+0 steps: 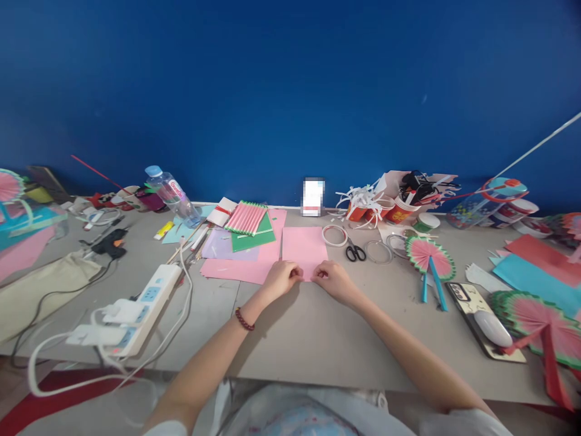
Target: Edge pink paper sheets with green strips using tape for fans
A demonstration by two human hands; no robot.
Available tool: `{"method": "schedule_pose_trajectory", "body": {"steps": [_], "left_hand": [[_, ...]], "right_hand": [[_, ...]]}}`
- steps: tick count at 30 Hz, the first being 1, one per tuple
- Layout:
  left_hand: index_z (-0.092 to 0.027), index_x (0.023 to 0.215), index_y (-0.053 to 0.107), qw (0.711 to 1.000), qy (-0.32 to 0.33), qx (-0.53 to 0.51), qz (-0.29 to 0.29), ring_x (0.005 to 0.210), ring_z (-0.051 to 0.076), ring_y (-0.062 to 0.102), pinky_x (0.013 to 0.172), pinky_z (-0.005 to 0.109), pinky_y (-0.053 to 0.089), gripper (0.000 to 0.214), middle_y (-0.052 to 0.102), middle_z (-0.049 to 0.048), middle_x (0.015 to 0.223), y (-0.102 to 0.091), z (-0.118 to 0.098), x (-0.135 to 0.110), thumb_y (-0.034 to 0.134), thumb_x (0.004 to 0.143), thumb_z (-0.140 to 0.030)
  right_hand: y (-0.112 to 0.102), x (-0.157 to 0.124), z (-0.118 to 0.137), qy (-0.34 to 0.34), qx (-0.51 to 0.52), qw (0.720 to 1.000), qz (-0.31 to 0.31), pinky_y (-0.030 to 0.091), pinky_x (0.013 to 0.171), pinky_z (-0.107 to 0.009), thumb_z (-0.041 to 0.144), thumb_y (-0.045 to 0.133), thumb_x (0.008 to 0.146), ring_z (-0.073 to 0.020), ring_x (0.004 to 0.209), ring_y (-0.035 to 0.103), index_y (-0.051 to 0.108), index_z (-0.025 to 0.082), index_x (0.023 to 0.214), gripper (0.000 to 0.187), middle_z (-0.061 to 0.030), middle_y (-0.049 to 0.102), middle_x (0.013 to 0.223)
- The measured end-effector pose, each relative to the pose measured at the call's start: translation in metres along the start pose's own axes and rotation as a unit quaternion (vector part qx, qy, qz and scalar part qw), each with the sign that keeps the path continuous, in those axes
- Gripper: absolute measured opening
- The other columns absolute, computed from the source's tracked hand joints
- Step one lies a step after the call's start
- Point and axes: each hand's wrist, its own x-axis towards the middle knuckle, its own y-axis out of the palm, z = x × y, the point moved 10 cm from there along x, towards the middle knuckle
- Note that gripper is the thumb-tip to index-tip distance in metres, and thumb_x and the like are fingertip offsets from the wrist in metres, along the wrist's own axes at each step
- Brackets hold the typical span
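A pink sheet of paper (pixel 304 245) lies flat on the grey table (pixel 290 327) straight ahead. My left hand (pixel 282 277) pinches its near edge at the left, fingers closed on the paper. My right hand (pixel 332 278) pinches the same near edge just to the right, its fingers also closed on the paper. The two hands are a few centimetres apart. A dark bead bracelet (pixel 244 320) sits on my left wrist.
Black scissors (pixel 355 252) and wire rings (pixel 334 235) lie right of the sheet. Pleated pink-green paper (pixel 246 218) and coloured sheets lie left. A white power strip (pixel 143 309) with cables, a glue gun (pixel 109 244), a water bottle (pixel 172 195), paper fans (pixel 430 257), a phone (pixel 483 321).
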Motion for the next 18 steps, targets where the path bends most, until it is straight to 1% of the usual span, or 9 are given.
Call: {"method": "schedule_pose_trajectory", "body": {"steps": [5, 13, 16, 18], "left_hand": [[-0.017, 0.073, 0.065, 1.0, 0.009, -0.004, -0.018, 0.064, 0.012, 0.057, 0.068, 0.024, 0.041, 0.004, 0.066, -0.0007, 0.072, -0.001, -0.0008, 0.0004, 0.067, 0.075, -0.016], [-0.017, 0.073, 0.061, 0.999, 0.014, 0.021, -0.028, 0.068, 0.014, 0.057, 0.067, 0.025, 0.04, 0.007, 0.065, 0.0004, 0.075, 0.001, -0.0023, -0.0027, 0.062, 0.078, -0.011], [-0.017, 0.078, 0.057, 0.998, 0.025, 0.037, -0.038, 0.071, 0.015, 0.056, 0.069, 0.026, 0.04, 0.006, 0.063, 0.0001, 0.077, 0.0012, -0.0044, -0.0057, 0.06, 0.079, -0.011], [-0.017, 0.084, 0.056, 0.996, 0.033, 0.056, -0.052, 0.075, 0.016, 0.055, 0.07, 0.027, 0.04, 0.006, 0.062, 0.0006, 0.081, 0.0003, -0.0066, -0.0086, 0.057, 0.082, -0.012]], "right_hand": [[-0.0013, -0.0003, 0.0019, 0.004, -0.005, 1.0, -0.004, 0.037, 0.066, -0.025, 0.021, 0.06, 0.074, -0.0146, 0.072, 0.053, 0.065, 0.018, 0.068, 0.009, -0.0012, 0.063, 0.073], [0.0009, -0.0015, 0.002, -0.002, -0.031, 0.999, -0.015, 0.034, 0.068, -0.024, 0.019, 0.059, 0.076, -0.014, 0.073, 0.051, 0.063, 0.018, 0.07, 0.007, -0.0009, 0.062, 0.075], [0.0027, -0.0025, 0.0006, -0.001, -0.05, 0.999, -0.018, 0.033, 0.069, -0.025, 0.019, 0.06, 0.076, -0.0144, 0.074, 0.05, 0.062, 0.018, 0.075, 0.003, -0.0006, 0.062, 0.077], [0.0024, -0.005, 0.0022, -0.006, -0.061, 0.998, -0.026, 0.032, 0.07, -0.025, 0.019, 0.06, 0.077, -0.0149, 0.075, 0.05, 0.061, 0.018, 0.081, 0.004, -0.0005, 0.062, 0.079]]}}
